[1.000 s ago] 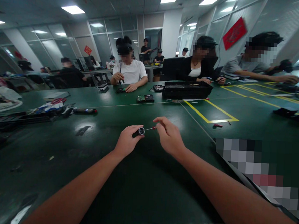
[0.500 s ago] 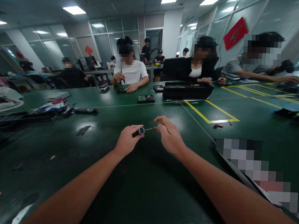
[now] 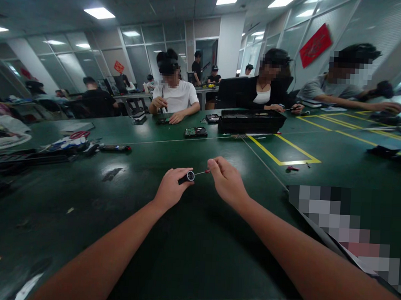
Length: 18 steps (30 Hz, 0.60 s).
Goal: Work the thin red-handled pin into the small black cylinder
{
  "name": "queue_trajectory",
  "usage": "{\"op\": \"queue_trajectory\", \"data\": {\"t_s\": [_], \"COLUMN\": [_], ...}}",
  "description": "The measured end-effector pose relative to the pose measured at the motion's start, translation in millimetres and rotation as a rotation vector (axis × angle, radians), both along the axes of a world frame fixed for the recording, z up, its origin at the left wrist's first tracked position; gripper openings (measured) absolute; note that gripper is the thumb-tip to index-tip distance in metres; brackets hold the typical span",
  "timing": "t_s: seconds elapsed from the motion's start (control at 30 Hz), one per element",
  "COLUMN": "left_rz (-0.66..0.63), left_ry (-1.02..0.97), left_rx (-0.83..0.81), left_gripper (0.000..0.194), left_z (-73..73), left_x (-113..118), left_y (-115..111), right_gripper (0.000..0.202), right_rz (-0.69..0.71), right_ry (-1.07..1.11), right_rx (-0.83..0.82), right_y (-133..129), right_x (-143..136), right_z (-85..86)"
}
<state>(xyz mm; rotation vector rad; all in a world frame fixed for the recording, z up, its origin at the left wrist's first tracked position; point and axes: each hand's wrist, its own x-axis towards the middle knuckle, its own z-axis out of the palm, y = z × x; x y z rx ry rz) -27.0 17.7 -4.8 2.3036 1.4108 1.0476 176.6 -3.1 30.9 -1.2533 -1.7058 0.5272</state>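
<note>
At a long green table (image 3: 154, 264) in a shared workroom, a person's left hand (image 3: 170, 188) is gripping a short black cylinder (image 3: 187, 176), thumb below and fingers above, seemingly just over the tabletop. Its pale-ringed end is facing the camera and the right side, and the grip is probably sitting well back so that this end is showing uncovered and the body is resisting any twist. Opposite, the right hand (image 3: 228, 182) is pinching a slim red-ended tool (image 3: 200, 173) between thumb and fingertips, a light hold that is likely serving fine control. The thin metal shaft is spanning the gap between the hands and pointing at the ringed end; whether its tip is touching or entering the cylinder is too small to tell. Both forearms are reaching in from the near edge, presumably steadying the two pieces in front of the person's view.

Farther back, a circuit-board unit (image 3: 195, 132) is lying near a long black box (image 3: 252, 122), while a dark pen-shaped tool (image 3: 115, 148) is resting to the left. Yellow tape (image 3: 297, 163) is marking an outline at right, perhaps for setting work apart. Across the table, a co-worker in a white top (image 3: 181, 94) is bending over another board.
</note>
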Motion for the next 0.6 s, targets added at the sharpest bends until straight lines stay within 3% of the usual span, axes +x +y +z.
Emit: {"op": "queue_trajectory", "data": {"t_s": [0.37, 0.53, 0.6], "left_rz": [-0.004, -0.042, -0.025], "left_ry": [0.026, 0.053, 0.068], "left_rx": [0.034, 0.104, 0.084], "left_gripper": [0.039, 0.04, 0.04], "left_z": [1.0, 3.7, 3.7], "left_x": [0.7, 3.9, 4.8], "left_y": [-2.5, -2.3, -0.2], "right_gripper": [0.018, 0.028, 0.027], "right_rz": [0.023, -0.052, -0.147], "right_ry": [0.26, 0.764, 0.847], "right_rx": [-0.013, -0.31, -0.35], "right_y": [-0.1, 14.2, 20.7], "right_x": [-1.8, -1.8, 0.7], "right_z": [0.3, -6.8, -11.4]}}
